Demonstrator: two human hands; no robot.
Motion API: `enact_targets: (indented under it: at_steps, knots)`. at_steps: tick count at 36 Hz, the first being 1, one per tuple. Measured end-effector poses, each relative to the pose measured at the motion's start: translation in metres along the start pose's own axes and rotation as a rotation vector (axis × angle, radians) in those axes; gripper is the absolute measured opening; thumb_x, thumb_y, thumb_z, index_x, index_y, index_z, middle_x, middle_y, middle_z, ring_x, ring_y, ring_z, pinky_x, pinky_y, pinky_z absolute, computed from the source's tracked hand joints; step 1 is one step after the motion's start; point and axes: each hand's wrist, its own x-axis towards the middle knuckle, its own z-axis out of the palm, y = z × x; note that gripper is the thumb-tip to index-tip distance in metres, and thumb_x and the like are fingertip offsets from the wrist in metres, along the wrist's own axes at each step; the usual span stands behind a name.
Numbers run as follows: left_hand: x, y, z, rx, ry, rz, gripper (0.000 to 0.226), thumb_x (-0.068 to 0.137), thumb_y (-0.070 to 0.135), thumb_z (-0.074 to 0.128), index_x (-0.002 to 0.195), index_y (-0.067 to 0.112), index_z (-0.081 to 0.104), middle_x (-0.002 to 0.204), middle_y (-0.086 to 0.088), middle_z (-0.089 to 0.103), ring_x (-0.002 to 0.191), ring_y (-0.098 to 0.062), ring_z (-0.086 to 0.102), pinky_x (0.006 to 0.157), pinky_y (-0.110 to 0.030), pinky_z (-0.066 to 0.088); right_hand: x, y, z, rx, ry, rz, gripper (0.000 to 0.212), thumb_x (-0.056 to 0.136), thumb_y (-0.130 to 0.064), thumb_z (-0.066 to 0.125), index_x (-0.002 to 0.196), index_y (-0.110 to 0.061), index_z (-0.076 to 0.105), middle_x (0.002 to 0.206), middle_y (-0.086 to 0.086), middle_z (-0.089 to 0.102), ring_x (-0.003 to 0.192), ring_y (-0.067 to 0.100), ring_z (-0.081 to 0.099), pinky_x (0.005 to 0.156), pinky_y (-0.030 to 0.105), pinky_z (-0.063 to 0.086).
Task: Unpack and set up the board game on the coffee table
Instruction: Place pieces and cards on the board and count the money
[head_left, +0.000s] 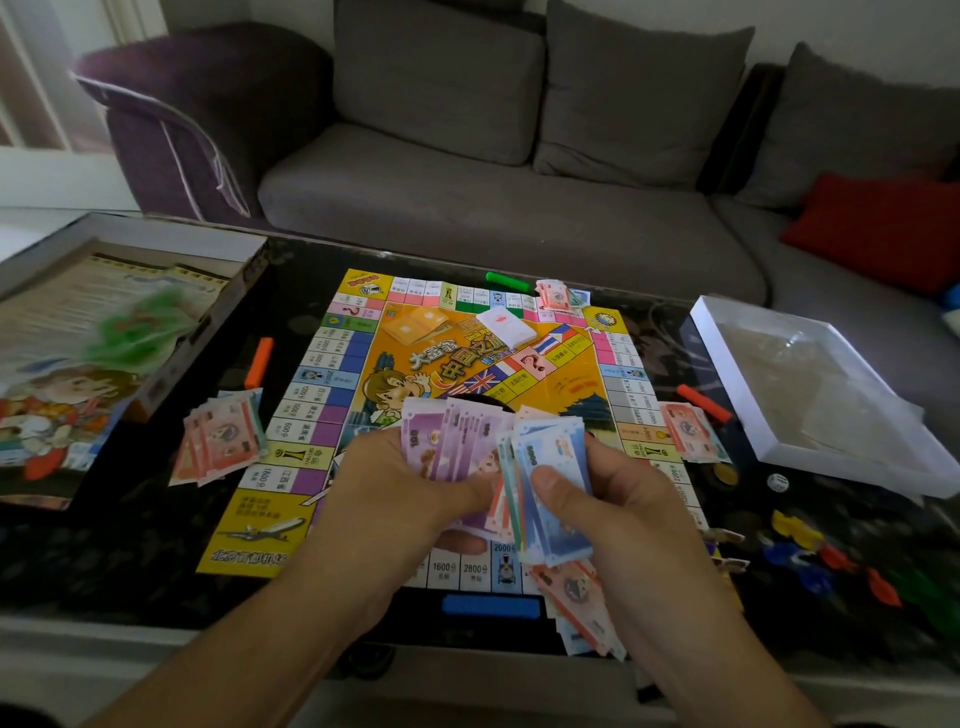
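Note:
The yellow game board (363, 364) lies unfolded on the dark coffee table (130, 561). Above its near edge I hold a fanned bundle of play money (493, 457). My left hand (410, 483) grips the purple notes. My right hand (608, 499) pinches the blue notes with the thumb on top. Piles of reddish notes lie left of the board (221, 436), at its right edge (688, 431), at its far edge (558, 295) and at the near right corner (576, 603). A white card deck (505, 325) sits on the board.
The open game box (119, 332) with a rules sheet stands at left, and a white box tray (826, 400) at right. Orange (260, 361), green (506, 281), red (704, 402) and blue (491, 607) bars lie around the board. Coloured tokens (831, 561) and a die (777, 481) lie at right. A grey sofa (493, 171) is behind.

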Motion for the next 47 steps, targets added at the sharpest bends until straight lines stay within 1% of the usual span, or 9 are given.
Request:
enact_targets:
  at_steps: [15,20,25,29,34,36,38,40,47]
  knots:
    - [-0.002,0.0,0.001,-0.121,-0.089,-0.106,0.019,0.088,0.011,0.079,0.106,0.009,0.077,0.093,-0.011,0.082,0.085,-0.029,0.08,0.069,-0.04,0.067,0.001,0.001,-0.007,-0.054,0.044,0.015,0.022,0.1,-0.011,0.067,0.106,-0.026,0.083,0.099,0.001,0.082,0.091,0.024,0.079,0.086,0.051,0.062]
    - [-0.001,0.003,-0.003,-0.132,-0.127,-0.12,0.016,0.089,0.008,0.077,0.105,0.008,0.077,0.095,-0.011,0.082,0.087,-0.03,0.08,0.071,-0.044,0.067,0.001,-0.001,-0.013,-0.085,0.053,0.001,0.024,0.1,-0.01,0.066,0.101,-0.027,0.084,0.102,-0.001,0.081,0.09,0.021,0.079,0.073,0.037,0.061]
    - [0.001,0.004,-0.004,-0.113,-0.125,-0.1,0.014,0.086,0.007,0.08,0.099,0.011,0.081,0.093,-0.014,0.081,0.085,-0.034,0.08,0.074,-0.046,0.067,-0.003,-0.002,-0.009,-0.099,0.06,0.018,0.025,0.101,-0.011,0.066,0.102,-0.029,0.083,0.1,-0.002,0.082,0.089,0.021,0.08,0.077,0.045,0.063]
    - [0.0,0.005,-0.003,-0.104,-0.153,-0.155,0.019,0.086,0.01,0.08,0.105,0.007,0.077,0.094,-0.013,0.081,0.086,-0.031,0.08,0.077,-0.048,0.066,-0.007,-0.011,-0.016,-0.138,0.11,0.029,0.019,0.101,-0.012,0.066,0.104,-0.023,0.081,0.093,-0.002,0.082,0.085,0.019,0.08,0.068,0.036,0.062]
    - [0.005,0.01,-0.009,-0.18,-0.108,-0.248,0.019,0.092,0.007,0.075,0.11,0.003,0.072,0.094,-0.015,0.081,0.086,-0.03,0.08,0.068,-0.042,0.067,-0.008,-0.024,-0.052,-0.562,0.056,0.016,0.011,0.1,-0.02,0.069,0.092,-0.022,0.078,0.086,-0.013,0.079,0.079,0.005,0.076,0.066,0.031,0.06]
    - [0.007,0.009,-0.011,-0.155,-0.097,-0.25,0.016,0.094,0.004,0.072,0.109,0.006,0.074,0.095,-0.015,0.081,0.087,-0.03,0.08,0.075,-0.048,0.066,-0.008,-0.021,-0.062,-0.784,-0.03,0.062,0.014,0.098,-0.025,0.07,0.09,-0.015,0.076,0.085,-0.001,0.077,0.077,0.013,0.073,0.07,0.039,0.061]
    - [0.008,0.007,-0.012,-0.086,-0.09,-0.228,0.014,0.095,0.005,0.072,0.107,0.01,0.077,0.095,-0.013,0.081,0.088,-0.03,0.08,0.086,-0.053,0.063,-0.006,-0.011,-0.067,-0.931,-0.102,0.097,0.02,0.098,-0.024,0.069,0.083,-0.011,0.071,0.078,0.007,0.069,0.068,0.014,0.067,0.064,0.034,0.058]
    - [0.007,0.006,-0.011,-0.062,-0.098,-0.214,0.015,0.094,0.004,0.073,0.107,0.01,0.077,0.095,-0.011,0.081,0.088,-0.028,0.08,0.085,-0.05,0.063,-0.007,-0.002,-0.065,-1.005,-0.154,0.144,0.02,0.099,-0.021,0.067,0.08,-0.015,0.068,0.075,0.002,0.066,0.062,0.008,0.064,0.055,0.022,0.051]
    - [0.0,0.006,-0.007,-0.095,-0.128,-0.203,0.016,0.092,0.001,0.074,0.107,0.005,0.075,0.095,-0.013,0.081,0.087,-0.031,0.08,0.067,-0.043,0.067,-0.001,0.025,-0.053,-1.088,-0.105,0.165,0.014,0.103,-0.022,0.061,0.091,-0.028,0.058,0.098,-0.007,0.065,0.088,0.01,0.069,0.068,0.025,0.062]
